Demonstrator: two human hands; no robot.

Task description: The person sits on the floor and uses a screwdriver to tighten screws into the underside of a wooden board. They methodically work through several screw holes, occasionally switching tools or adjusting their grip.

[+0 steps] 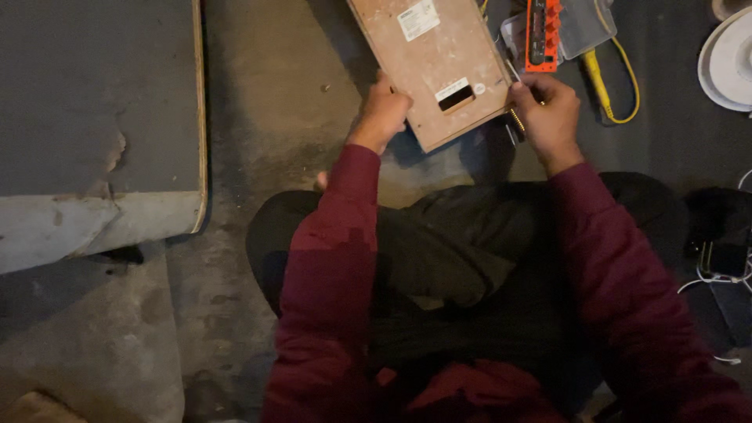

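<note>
Rough, stained concrete floor point(258, 117) fills the view below me, dim and grey, with a low grey slab point(94, 102) edged in a thin wooden strip lying off to the left. I see my legs folded under me in dark trousers point(439, 258), and both arms in dark red sleeves point(329, 258) reach forward from the bottom of the frame. My left hand point(384, 110) is closed around the lower left edge of a flat tan board-like panel point(431, 55), fingers curled over the rim so the panel is steadied at a slant above the floor. The panel carries a white label near its top, a second small label and a dark rectangular slot point(456, 98) near its lower end. My right hand point(548, 110) is at the panel's lower right corner, fingers pinched shut on a slim tool point(515, 116) with a pale shaft and a brassy, ribbed lower part; I cannot tell exactly what kind of tool it is. Just beyond that hand lies an orange and black holder point(542, 35) inside a clear plastic case point(583, 23), with a yellow cable point(607, 86) looping beside it. At the far right edge sits a white round object point(728, 63), and lower down a dark bundle with white wires point(724, 251) rests on the floor.
</note>
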